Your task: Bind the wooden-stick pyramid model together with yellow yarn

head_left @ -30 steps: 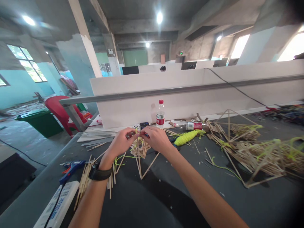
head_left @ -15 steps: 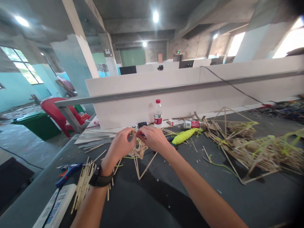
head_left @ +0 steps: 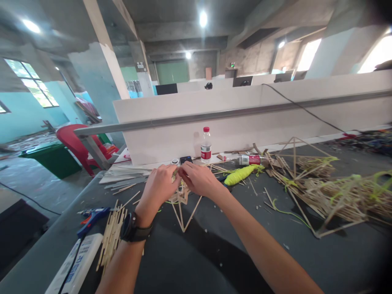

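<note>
My left hand [head_left: 162, 184] and my right hand [head_left: 200, 179] meet over a small frame of thin wooden sticks [head_left: 183, 216] on the dark table. Both hands are closed, with the fingertips pinched close together at the top of the frame. What they pinch is hidden behind the fingers. A bit of yellow-green string [head_left: 172, 202] shows by the frame beneath my left hand. Just beyond the fingers lie a phone [head_left: 185, 159] and a small round white item [head_left: 174, 161]. A yellow-green bundle of string [head_left: 240, 175] rests to the right of my right hand.
Loose wooden sticks [head_left: 110, 237], a blue glue gun [head_left: 93, 222] and a white package [head_left: 75, 265] lie at left. One bottle [head_left: 206, 146] stands by the white partition [head_left: 171, 143]; another bottle [head_left: 249, 159] lies on its side. Stick frames [head_left: 333, 196] are heaped at right.
My fingers have drawn closer together and turned down over the frame's top, covering what showed between them. The whole view has shifted slightly.
</note>
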`<state>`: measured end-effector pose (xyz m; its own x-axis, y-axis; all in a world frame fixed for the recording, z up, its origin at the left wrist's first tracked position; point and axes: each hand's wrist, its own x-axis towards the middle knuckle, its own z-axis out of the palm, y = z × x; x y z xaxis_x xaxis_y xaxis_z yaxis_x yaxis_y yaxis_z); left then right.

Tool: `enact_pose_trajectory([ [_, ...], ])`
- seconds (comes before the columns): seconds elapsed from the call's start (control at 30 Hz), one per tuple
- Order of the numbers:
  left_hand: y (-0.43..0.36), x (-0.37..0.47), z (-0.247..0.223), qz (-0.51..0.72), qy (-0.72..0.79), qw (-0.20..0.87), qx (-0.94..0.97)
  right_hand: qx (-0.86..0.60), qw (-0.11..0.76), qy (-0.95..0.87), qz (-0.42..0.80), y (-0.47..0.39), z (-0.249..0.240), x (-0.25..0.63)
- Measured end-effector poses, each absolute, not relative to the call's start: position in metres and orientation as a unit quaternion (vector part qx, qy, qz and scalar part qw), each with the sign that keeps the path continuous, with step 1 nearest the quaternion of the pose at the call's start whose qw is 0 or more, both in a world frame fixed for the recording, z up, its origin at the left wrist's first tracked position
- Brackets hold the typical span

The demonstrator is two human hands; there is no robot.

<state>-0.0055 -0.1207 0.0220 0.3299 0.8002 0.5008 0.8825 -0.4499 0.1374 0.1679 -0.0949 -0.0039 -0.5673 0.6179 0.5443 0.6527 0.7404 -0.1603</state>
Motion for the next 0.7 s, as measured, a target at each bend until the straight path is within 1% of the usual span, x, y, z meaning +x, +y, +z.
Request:
enact_pose_trajectory([
  [0.23,-0.121,-0.003,0.023,-0.239,-0.529,0.095,-0.809,-0.355,0.286,-0.89,0.016,-0.096,-0.001,0.172],
  [0.43,-0.118,-0.009,0.022,-0.253,-0.525,0.067,-0.81,-0.363,0.267,-0.891,0.053,-0.103,0.008,0.18],
  [0.7,-0.118,-0.03,0.024,-0.269,-0.514,-0.007,-0.814,-0.407,0.324,-0.851,0.065,-0.092,0.013,0.19],
])
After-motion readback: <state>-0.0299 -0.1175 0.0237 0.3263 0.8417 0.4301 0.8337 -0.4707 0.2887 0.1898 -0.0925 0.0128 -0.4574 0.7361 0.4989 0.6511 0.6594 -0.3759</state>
